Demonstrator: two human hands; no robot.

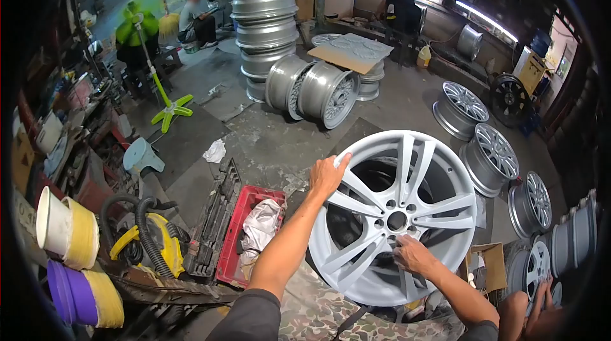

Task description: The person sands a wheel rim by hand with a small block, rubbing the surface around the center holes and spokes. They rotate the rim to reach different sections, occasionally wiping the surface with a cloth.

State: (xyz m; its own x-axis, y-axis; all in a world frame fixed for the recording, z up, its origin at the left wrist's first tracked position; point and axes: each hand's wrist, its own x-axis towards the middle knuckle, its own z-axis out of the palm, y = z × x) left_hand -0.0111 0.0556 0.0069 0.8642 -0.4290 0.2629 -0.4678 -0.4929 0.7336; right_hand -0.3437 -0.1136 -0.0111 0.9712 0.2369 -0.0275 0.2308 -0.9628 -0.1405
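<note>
A light grey alloy wheel rim (pixel 422 221) with paired spokes stands tilted before me, its face turned up toward the camera. My left hand (pixel 326 177) is closed around its upper left edge, thumb on the front lip. Just below the centre bore, my right hand (pixel 415 256) touches the hub area with its fingers bent and pressed together. Whatever those fingertips may hold is hidden. Bolt holes ring the bore, and dark shapes show between the spokes.
At left are a red tray (pixel 232 271) with crumpled sheeting, a blue stool (pixel 141 155) and a green fan (pixel 170 111). Stacked rims (pixel 265 29) stand behind; more rims (pixel 490 150) line the right. A nearby person's hand (pixel 541 303) shows lower right; two people sit farther back.
</note>
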